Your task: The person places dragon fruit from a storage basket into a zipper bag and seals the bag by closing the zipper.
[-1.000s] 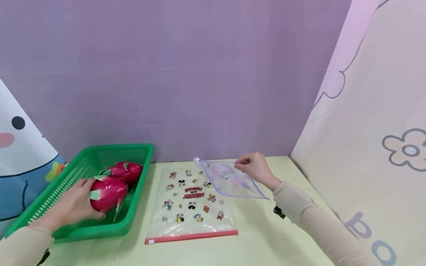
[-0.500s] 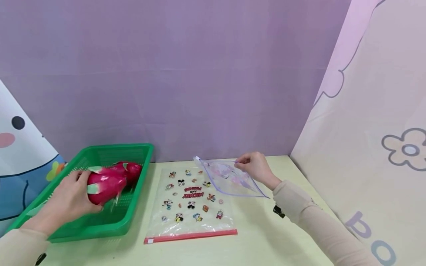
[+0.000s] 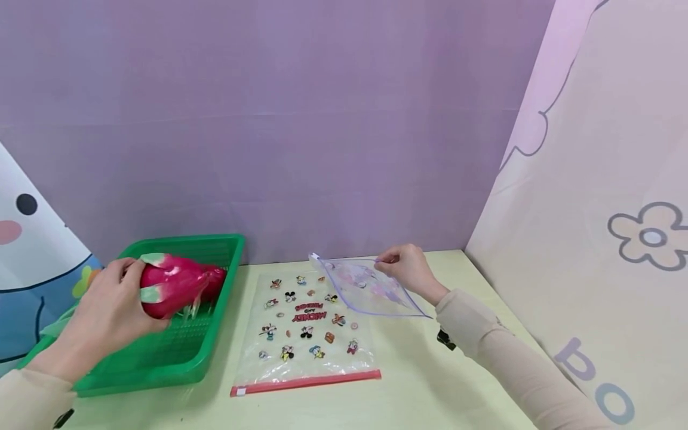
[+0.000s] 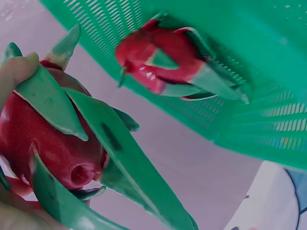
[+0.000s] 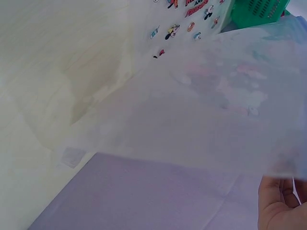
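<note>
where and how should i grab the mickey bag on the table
Probably pinch its red strip, coming from the near side. The Mickey bag lies flat, so its thin film offers little to grip, while the strip runs straight along the near edge and looks firmer. The purple bag, pinched by the right hand, overlaps the far right corner.

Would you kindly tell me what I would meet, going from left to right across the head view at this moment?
Left hand, the dragon fruit it holds, red-edged bag lying flat, purple-edged bag, right hand pinching it, printed flower.
</note>
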Action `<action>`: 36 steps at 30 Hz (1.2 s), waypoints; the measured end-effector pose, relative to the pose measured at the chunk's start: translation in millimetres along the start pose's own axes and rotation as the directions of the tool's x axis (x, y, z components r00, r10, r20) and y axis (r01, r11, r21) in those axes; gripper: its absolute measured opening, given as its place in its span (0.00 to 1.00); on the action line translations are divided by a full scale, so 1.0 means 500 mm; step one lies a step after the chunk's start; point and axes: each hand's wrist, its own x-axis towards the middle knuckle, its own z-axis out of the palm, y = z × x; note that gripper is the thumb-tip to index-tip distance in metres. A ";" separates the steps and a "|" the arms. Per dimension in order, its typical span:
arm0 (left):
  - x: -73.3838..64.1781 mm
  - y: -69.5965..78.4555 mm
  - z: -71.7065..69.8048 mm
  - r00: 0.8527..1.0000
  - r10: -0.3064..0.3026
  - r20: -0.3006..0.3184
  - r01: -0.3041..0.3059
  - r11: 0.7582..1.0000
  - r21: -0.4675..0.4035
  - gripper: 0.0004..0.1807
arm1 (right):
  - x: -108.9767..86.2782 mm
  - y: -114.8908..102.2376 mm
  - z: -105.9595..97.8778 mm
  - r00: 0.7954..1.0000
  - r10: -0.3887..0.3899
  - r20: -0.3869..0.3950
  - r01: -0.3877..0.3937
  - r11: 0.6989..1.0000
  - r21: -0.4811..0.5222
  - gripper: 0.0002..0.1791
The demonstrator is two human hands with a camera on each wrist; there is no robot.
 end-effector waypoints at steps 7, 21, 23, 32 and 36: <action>0.011 0.054 -0.016 0.999 0.048 -0.023 -0.049 0.999 -0.023 0.51 | 0.000 0.000 0.000 1.000 -0.006 0.003 0.006 1.000 0.012 0.05; 0.036 0.162 0.000 0.992 0.127 0.012 -0.125 0.988 -0.091 0.51 | -0.001 0.001 -0.005 1.000 0.003 0.012 -0.003 1.000 0.024 0.06; 0.038 0.174 0.007 0.992 0.129 0.016 -0.126 0.987 -0.101 0.51 | -0.001 0.001 -0.004 1.000 0.004 0.012 -0.004 1.000 0.029 0.06; 0.051 0.235 0.041 0.991 0.115 0.066 -0.103 0.981 -0.162 0.51 | 0.004 -0.008 0.010 0.999 0.023 0.023 -0.025 0.997 0.068 0.07; 0.059 0.264 0.059 0.988 0.141 0.067 -0.126 0.974 -0.190 0.51 | 0.003 -0.012 0.017 0.999 0.025 0.030 -0.028 0.996 0.081 0.07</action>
